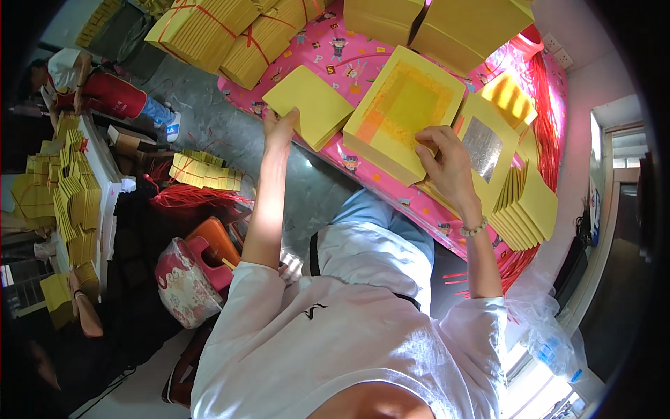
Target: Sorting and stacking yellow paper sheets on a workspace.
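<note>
At the pink table's near edge, my left hand (281, 128) grips the corner of a thin stack of yellow paper (312, 105), thumb on top and fingers out of sight beneath. To its right lies a thick block of yellow paper (373, 115), its top sheet printed with an orange frame around a darker yellow middle. My right hand (447, 162), a beaded bracelet at its wrist, is over the right side of this block. Its fingers are curled and the thumb is close to them; whatever may be between them is too small to tell. Beside it lies yellow paper with a silver rectangle (481, 146).
Tied yellow paper bundles (199, 31) and tall paper stacks (471, 31) stand on the table's far side. Fanned yellow paper (520, 216) and red cords (548, 119) lie at the right. At left are a cushioned stool (188, 279), a second table (108, 202) and other people.
</note>
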`<state>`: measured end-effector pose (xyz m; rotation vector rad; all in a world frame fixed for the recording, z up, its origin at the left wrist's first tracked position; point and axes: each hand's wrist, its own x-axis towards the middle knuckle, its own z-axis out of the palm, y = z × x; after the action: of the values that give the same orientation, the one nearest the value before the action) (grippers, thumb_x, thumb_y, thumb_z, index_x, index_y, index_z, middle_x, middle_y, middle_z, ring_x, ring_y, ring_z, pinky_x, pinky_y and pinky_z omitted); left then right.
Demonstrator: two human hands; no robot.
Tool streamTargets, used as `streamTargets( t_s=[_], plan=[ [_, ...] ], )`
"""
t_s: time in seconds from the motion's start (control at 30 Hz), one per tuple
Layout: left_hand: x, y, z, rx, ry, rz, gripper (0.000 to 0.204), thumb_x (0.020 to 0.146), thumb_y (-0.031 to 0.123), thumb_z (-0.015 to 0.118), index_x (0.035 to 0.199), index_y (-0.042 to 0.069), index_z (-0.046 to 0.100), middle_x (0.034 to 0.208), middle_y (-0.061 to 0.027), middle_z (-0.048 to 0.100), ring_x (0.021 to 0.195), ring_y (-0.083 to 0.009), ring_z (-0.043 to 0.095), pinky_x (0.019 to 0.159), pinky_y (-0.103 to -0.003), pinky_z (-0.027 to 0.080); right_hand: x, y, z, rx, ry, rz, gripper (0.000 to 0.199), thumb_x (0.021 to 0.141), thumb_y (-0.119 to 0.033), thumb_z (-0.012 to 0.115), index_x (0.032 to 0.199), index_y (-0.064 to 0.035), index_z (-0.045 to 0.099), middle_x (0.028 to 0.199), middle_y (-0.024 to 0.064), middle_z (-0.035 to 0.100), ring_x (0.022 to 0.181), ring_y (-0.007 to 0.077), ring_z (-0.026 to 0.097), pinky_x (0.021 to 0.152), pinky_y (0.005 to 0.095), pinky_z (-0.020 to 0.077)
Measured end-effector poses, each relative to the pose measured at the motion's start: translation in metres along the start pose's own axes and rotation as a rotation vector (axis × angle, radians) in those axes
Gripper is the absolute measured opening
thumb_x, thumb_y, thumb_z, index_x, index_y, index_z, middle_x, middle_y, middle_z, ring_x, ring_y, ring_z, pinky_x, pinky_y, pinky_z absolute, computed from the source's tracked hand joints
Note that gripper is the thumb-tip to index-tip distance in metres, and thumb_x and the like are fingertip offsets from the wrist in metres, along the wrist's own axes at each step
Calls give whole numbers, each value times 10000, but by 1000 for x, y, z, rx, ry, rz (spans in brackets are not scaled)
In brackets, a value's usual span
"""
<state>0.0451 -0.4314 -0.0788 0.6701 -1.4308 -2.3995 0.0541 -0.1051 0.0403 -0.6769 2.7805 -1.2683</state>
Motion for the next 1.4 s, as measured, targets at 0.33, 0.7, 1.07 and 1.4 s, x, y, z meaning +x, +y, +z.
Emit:
streamTargets(
  t_s=[0.33, 0.7, 1.07, 1.4],
  plan=[
    [-9, -1, 6, 218, 75, 147, 411, 814, -72, 610, 1198, -32, 467, 1103, -118, 610, 998, -175, 606, 856, -279, 472, 0, -3, 0, -26, -5, 13, 151, 822, -31, 637, 967, 9, 626, 1001, 123, 591, 872, 252, 656, 670, 325, 514],
    [1, -7, 2, 805, 169, 416, 443, 745, 88, 710, 1072, -90, 471, 992, -235, 637, 901, -331, 653, 789, -403, 506, -4, -1, -2, -3, 10, -3, 167, 821, -52, 648, 978, 1, 624, 993, 122, 587, 826, 252, 643, 663, 329, 508],
    [-6, 3, 1, 1274, 232, 528, 661, 709, 234, 740, 1172, -129, 439, 1122, -298, 468, 1036, -441, 490, 868, -454, 447, -26, -2, -4, -292, 22, -201, 329, 706, -191, 757, 968, -29, 639, 996, 110, 598, 889, 292, 590, 760, 389, 491],
    [-52, 38, 46, 905, -121, 484, 413, 761, 122, 726, 1153, 76, 604, 1055, -139, 546, 907, -234, 565, 716, -331, 489, -28, -2, 0, -236, 53, -200, 176, 758, -194, 716, 824, -35, 678, 870, 87, 640, 804, 270, 611, 696, 397, 501]
  ],
)
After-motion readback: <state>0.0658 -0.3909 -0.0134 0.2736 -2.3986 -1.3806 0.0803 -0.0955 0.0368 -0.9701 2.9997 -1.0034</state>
